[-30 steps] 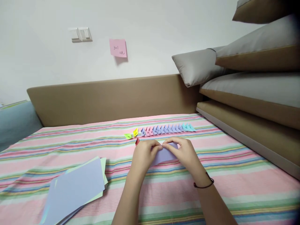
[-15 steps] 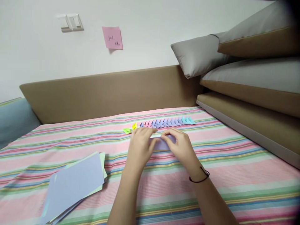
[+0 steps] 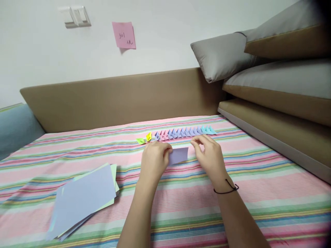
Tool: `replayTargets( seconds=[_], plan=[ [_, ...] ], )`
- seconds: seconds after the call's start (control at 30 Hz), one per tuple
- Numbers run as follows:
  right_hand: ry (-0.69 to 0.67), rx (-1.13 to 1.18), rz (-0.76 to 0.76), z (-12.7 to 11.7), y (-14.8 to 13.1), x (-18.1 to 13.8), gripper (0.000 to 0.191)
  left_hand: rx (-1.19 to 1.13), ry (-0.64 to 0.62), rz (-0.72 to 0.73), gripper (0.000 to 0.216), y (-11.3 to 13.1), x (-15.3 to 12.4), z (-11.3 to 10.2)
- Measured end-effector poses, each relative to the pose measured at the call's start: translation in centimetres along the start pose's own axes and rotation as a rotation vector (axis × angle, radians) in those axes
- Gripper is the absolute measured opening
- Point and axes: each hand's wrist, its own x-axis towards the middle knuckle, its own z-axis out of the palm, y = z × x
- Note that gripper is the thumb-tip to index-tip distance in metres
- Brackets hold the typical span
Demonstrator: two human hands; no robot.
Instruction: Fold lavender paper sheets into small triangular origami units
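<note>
My left hand pinches the left end of a small purple sheet of paper, which is held just above the striped cloth. To the right of the paper, apart from it, is my right hand. Its thumb and forefinger are closed together, and nothing shows between them. Beyond both hands a row of small folded paper pieces in purple, pink and turquoise lies across the cloth. A yellow folded piece and a green folded piece lie at its left.
A fanned stack of purple and pale green paper sheets lies at the left on the striped cloth. Grey and brown cushions are piled along the right. A brown backrest stands behind, and a blue cushion is at far left.
My right hand has let go of the purple paper and moved to the right, away from it. The left hand keeps its hold, and the paper's right end is now uncovered.
</note>
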Motion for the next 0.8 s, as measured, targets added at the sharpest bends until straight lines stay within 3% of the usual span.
replayTargets(
  seconds=[0.07, 0.17, 0.23, 0.37, 0.47, 0.53, 0.63, 0.67, 0.73, 0.8],
  plan=[
    [-0.031, 0.084, 0.0, 0.0, -0.4, 0.0, 0.013, -0.031, -0.008, 0.018, 0.019, 0.2, 0.0, 0.2],
    [-0.246, 0.211, -0.031, 0.1, -1.1, 0.0, 0.011, -0.081, -0.02, 0.056, 0.018, 0.5, 0.0, 0.3],
    [-0.318, 0.212, -0.018, 0.1, -1.3, -0.1, 0.009, -0.089, -0.01, 0.064, 0.017, 0.5, 0.0, 0.3],
    [-0.228, 0.205, 0.086, -0.4, -0.6, -0.1, 0.009, -0.061, 0.048, 0.011, 0.017, -0.4, -0.2, -0.4],
    [-0.172, 0.271, 0.222, -0.5, 0.0, -0.1, 0.011, -0.121, 0.167, -0.095, 0.016, -1.2, -0.3, -1.0],
    [-0.151, 0.39, 0.34, 0.0, 0.2, -0.1, 0.017, -0.285, 0.307, -0.213, 0.015, -1.3, -0.2, -1.0],
    [-0.087, 0.664, 0.561, 1.2, -0.1, -0.2, 0.027, -0.796, 0.498, -0.456, 0.024, -0.5, 0.2, -0.2],
    [-0.059, 0.746, 0.62, 1.5, -0.3, -0.3, 0.029, -1.002, 0.483, -0.527, 0.031, -0.2, 0.4, 0.2],
    [-0.026, 0.866, 0.694, 2.1, -0.8, -0.4, 0.03, -1.333, 0.308, -0.587, 0.04, 0.6, 0.6, 1.1],
    [-0.039, 0.936, 0.717, 2.4, -1.2, -0.6, 0.03, -1.477, 0.131, -0.577, 0.042, 1.2, 0.6, 2.1]
  ],
)
